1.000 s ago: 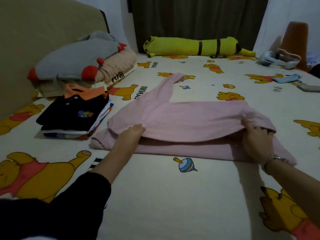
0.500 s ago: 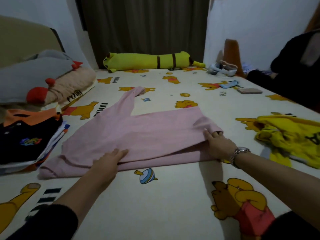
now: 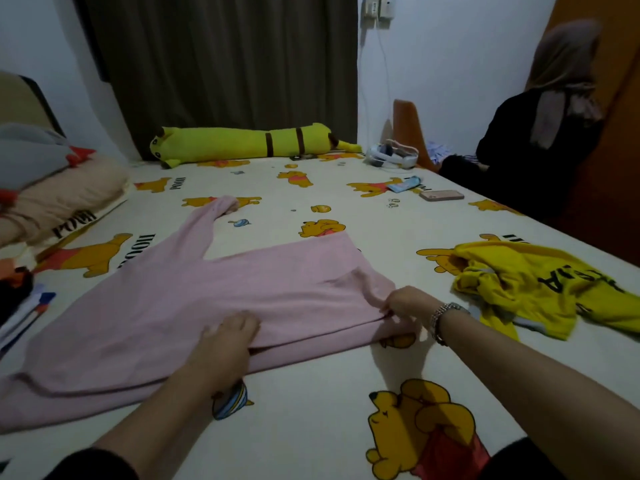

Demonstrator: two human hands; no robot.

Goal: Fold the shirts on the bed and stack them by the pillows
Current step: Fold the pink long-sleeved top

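A pink long-sleeved shirt [image 3: 214,299] lies across the bed, folded lengthwise, with one sleeve stretched toward the far side. My left hand [image 3: 228,337] pinches the near folded edge at its middle. At the shirt's right end my right hand [image 3: 405,304], with a watch on its wrist, grips the fabric. A crumpled yellow shirt [image 3: 540,285] lies to the right. The stack of folded shirts [image 3: 17,306] is half cut off at the left edge, below the pillows [image 3: 59,199].
The bed sheet [image 3: 311,427] carries a cartoon bear print. A long yellow plush [image 3: 249,143] lies by the dark curtain. A phone [image 3: 441,195], a blue packet and white headphones [image 3: 391,157] sit at the far right. A person in dark clothes [image 3: 533,140] sits beside the bed.
The view has swung right, bringing the yellow shirt and the seated person into sight. My left hand slid right along the pink shirt's folded edge; both hands now pinch the fabric.
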